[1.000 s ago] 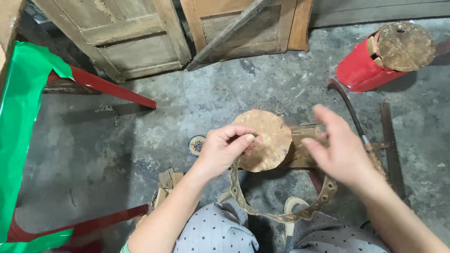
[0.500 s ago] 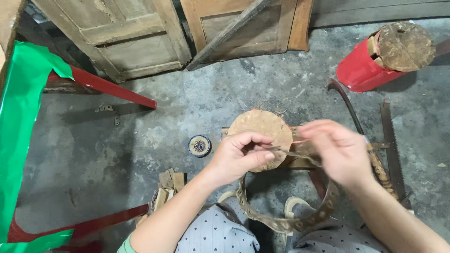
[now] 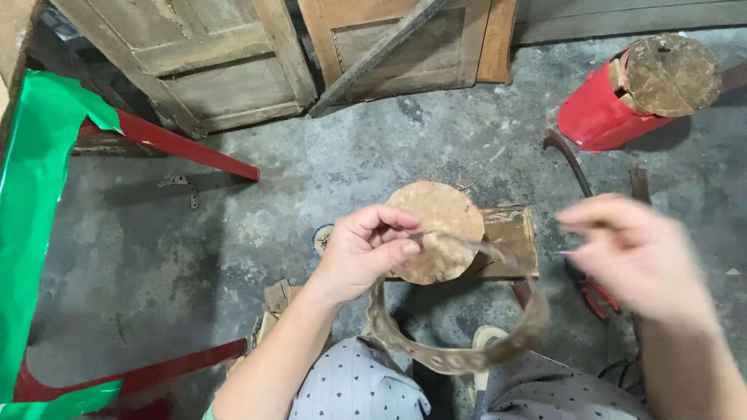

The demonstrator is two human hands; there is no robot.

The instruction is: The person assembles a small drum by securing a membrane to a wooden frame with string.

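A long, worn strip (image 3: 459,354) of brownish material with small holes is held up in a hanging loop over the lap. One end of the strip is pinched between thumb and fingers of the left hand (image 3: 366,253), which is closed around it just left of a round brown disc (image 3: 440,229). From there the strip drops, curves across above the knees in dotted grey-blue cloth (image 3: 358,385), and rises on the right side toward a small wooden block (image 3: 510,241); its upper right part is blurred.

The right hand (image 3: 638,253) is seen well right of the disc, raised and blurred, with the fingers partly spread and pointing left. Whether anything is gripped in it cannot be told, and no contact with the strip can be made out.

The disc is shown resting on the wooden block, above a grey concrete floor (image 3: 389,155). A small round patterned lid (image 3: 321,237) lies on the floor just beside the left hand. A red cylinder (image 3: 603,117) topped by another round brown disc (image 3: 671,74) is seen at upper right, well apart from the hands. Old wooden doors (image 3: 233,62) are leaned along the top edge, and a red frame with green sheeting (image 3: 31,202) is placed at the left.
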